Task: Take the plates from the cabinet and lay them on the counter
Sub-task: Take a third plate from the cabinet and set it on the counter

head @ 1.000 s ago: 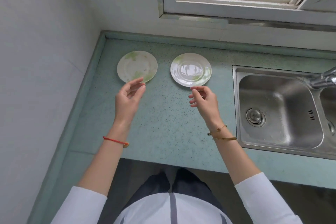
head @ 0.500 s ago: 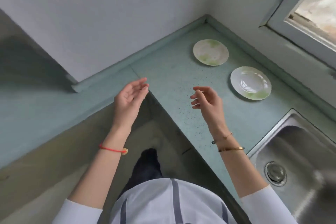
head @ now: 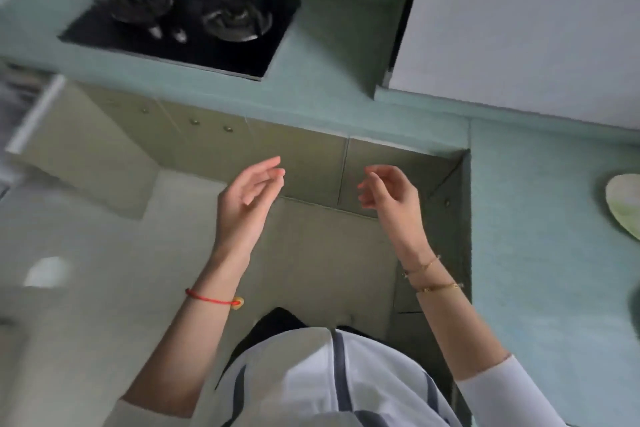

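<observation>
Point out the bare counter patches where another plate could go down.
Bare: the teal counter between its inner edge and the green-patterned plate at the right edge; also the strip between the black gas hob and the white wall panel. Crowded: the hob itself.

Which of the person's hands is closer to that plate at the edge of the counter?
The right hand. It hangs empty over the floor, nearer the plate at the picture's right edge. The left hand is farther off, beyond the right hand.
</observation>
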`<state>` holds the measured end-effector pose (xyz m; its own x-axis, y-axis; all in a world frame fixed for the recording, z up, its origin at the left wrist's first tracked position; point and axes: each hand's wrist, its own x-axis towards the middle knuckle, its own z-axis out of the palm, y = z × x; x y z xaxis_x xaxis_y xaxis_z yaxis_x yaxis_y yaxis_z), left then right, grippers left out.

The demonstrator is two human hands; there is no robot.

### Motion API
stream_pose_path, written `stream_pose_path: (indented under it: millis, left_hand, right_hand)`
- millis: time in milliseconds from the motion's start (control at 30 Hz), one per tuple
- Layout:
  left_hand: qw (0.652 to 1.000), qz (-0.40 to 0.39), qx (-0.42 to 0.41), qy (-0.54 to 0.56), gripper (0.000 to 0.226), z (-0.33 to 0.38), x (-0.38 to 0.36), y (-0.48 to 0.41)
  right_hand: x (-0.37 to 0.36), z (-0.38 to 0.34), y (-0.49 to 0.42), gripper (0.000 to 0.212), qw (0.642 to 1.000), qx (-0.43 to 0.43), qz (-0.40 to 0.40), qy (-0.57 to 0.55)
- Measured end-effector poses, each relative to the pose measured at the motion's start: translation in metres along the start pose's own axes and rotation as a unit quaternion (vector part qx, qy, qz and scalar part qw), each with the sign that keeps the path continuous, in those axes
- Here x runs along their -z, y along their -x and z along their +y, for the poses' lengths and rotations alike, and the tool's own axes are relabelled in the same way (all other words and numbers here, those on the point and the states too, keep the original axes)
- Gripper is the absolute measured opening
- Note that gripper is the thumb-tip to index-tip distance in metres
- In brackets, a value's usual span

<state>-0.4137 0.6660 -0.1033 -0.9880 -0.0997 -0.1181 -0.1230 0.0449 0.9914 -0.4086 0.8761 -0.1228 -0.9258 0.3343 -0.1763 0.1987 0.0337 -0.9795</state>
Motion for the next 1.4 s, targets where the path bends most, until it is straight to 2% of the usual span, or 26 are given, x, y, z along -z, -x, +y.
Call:
stream_pose_path:
  millis: [33,267,533,767,967,1400]
  left_hand:
    - [0.999,0.042,0.000,0.005,0.025,-0.003,0.024,0.008]
    - [0.977,0.209,0.003,0.030,0.025,-0.013,0.145,0.058]
    - [0.941,0.335,0.019,0.038,0.025,-0.025,0.284,0.111]
    - [0.915,0.399,0.022,0.057,0.024,-0.041,0.389,0.143]
    - [0.891,0.452,0.019,0.046,0.024,-0.057,0.462,0.137]
    - [0.852,0.520,0.017,0.062,0.024,-0.050,0.650,-0.002]
  right_hand:
    - [-0.025,-0.002,0.004,0.011,0.999,-0.002,-0.038,0.005]
    - [-0.154,-0.012,0.044,0.018,0.979,0.013,-0.203,0.034]
    - [-0.298,-0.008,0.122,0.017,0.948,0.040,-0.313,0.044]
    - [-0.400,-0.003,0.172,0.018,0.919,0.050,-0.386,0.063]
    - [-0.487,-0.001,0.179,0.016,0.897,0.048,-0.433,0.074]
    - [-0.751,-0.033,0.124,0.013,0.854,0.073,-0.512,0.060]
